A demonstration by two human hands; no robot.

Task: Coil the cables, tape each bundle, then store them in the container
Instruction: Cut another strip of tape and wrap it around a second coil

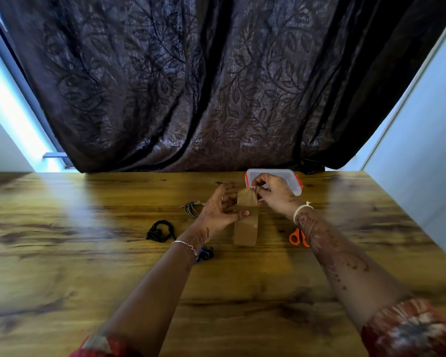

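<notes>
My left hand (216,210) grips the brown tape roll (245,229), standing on edge between my hands, my right hand (273,193) pinches its strip (246,199) drawn away toward the container (292,177), and the orange scissors (295,238) lie nearest my right forearm.

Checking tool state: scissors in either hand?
No, the orange scissors lie on the table; left hand and right hand hold the tape roll.

glossy wood-grain table (88,253), clear plastic container (291,177), matt brown tape (246,228), patterned cloth curtain (191,86).
</notes>
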